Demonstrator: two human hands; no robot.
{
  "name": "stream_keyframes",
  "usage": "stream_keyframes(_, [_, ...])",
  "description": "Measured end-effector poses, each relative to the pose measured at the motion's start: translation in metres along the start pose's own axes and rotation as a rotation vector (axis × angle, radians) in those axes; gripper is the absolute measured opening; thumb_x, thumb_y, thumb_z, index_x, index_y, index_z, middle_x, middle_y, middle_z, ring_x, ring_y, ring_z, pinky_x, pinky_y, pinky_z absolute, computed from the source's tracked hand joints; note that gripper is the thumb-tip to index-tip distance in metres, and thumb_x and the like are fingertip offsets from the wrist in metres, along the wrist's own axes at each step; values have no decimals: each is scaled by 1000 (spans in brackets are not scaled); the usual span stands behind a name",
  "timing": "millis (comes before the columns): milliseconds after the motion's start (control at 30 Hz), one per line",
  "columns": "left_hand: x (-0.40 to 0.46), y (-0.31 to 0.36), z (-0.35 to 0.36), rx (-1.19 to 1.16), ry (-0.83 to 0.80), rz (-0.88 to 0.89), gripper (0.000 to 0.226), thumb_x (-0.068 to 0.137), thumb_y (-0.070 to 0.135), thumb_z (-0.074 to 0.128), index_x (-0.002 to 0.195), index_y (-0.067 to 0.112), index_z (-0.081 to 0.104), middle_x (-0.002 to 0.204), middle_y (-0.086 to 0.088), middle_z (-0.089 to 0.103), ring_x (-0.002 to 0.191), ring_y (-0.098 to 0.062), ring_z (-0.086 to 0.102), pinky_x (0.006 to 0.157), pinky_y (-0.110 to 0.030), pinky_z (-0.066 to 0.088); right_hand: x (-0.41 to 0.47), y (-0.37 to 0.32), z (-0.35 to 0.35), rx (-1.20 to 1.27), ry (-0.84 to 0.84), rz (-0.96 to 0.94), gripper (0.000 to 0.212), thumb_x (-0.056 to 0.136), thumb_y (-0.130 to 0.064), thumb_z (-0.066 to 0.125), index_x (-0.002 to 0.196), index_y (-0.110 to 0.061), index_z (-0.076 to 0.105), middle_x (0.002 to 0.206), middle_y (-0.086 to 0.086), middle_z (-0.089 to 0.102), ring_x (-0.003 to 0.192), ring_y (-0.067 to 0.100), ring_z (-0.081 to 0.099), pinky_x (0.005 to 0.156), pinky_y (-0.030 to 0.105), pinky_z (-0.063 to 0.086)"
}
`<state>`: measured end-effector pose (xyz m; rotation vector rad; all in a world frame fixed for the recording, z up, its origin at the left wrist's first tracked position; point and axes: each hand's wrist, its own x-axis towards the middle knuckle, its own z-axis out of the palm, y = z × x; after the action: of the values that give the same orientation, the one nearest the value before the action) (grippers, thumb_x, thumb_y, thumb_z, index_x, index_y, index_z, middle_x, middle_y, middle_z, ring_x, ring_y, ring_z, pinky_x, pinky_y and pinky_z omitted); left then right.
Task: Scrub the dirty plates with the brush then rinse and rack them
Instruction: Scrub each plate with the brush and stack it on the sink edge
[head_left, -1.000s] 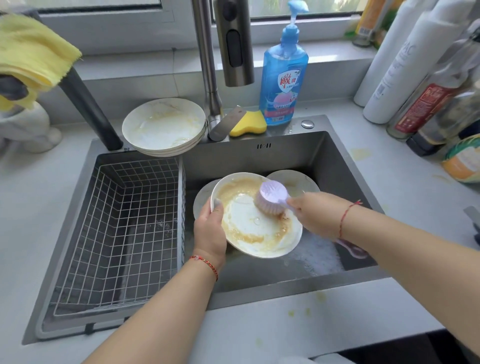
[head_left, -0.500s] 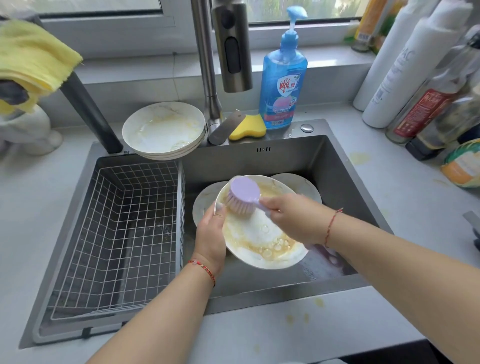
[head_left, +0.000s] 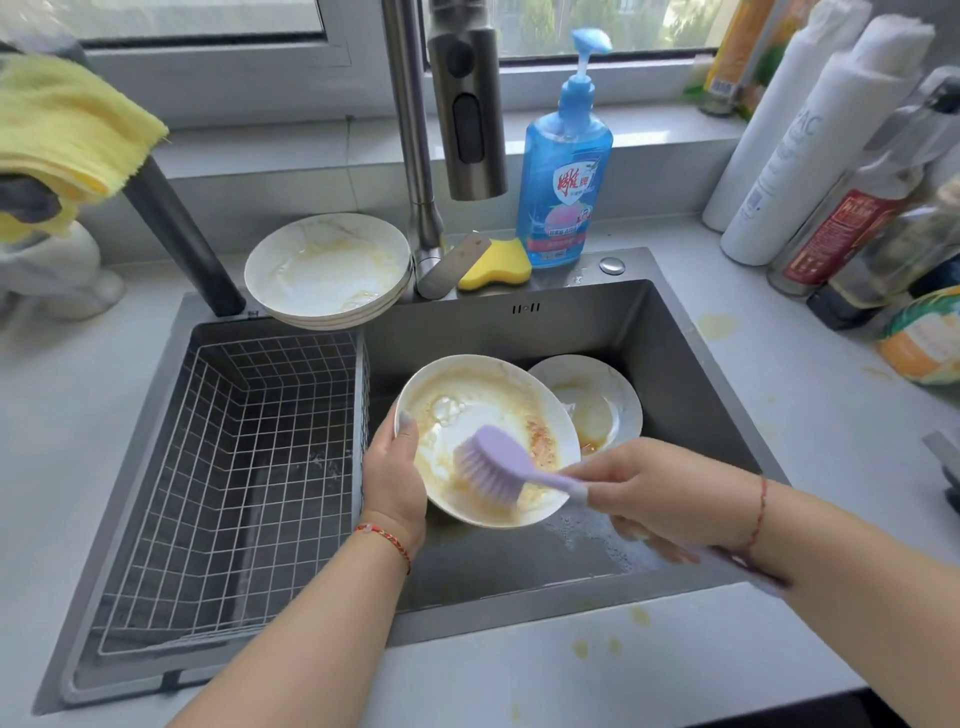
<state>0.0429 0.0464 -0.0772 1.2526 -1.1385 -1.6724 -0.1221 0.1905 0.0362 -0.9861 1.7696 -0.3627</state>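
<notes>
Right hand (head_left: 660, 491): gripping the purple brush (head_left: 498, 470), whose bristles have swung from the plate's far left edge to its near middle.
Left hand (head_left: 392, 473): holding the tilted dirty plate (head_left: 485, 439) by its left rim, over the sink (head_left: 670, 353).
Meaning: scrubbing is continuing; brown residue is still ringing the plate, so rinsing is likely some strokes off.
Surroundings: a second dirty plate (head_left: 597, 402) is lying behind; a stack of plates (head_left: 327, 270) is waiting at the far left; the wire rack (head_left: 234, 462) is sitting left.

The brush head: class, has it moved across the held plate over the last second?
Yes. The brush head has moved from the plate's far edge down to its near part, toward the sink's front wall.
</notes>
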Motion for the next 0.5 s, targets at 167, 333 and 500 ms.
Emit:
stream_keyframes(167, [-3, -2, -3, -75, 3, -96, 37, 106, 31, 40, 131, 13, 59, 123, -8, 68, 114, -23, 65, 95, -39, 53, 26, 36, -5, 140, 509, 68, 33, 86, -40, 64, 86, -7, 58, 60, 3, 56, 37, 17, 42, 39, 22, 36])
stream_keyframes(333, [-10, -5, -1, -210, -64, -252, 45, 105, 41, 35, 131, 12, 59, 118, -12, 70, 109, -31, 67, 96, -54, 51, 51, 50, 7, 515, 453, 102, 34, 84, -35, 69, 84, -6, 53, 53, 1, 58, 33, 12, 38, 38, 22, 36])
stream_keyframes(500, [-16, -2, 4, -276, -175, -347, 52, 104, 47, 30, 127, 12, 61, 117, -12, 71, 107, -28, 69, 85, -44, 55, 63, 50, 15, 902, 382, 130, 14, 88, -7, 60, 97, 1, 53, 67, 12, 46, 41, 14, 39, 42, 22, 37])
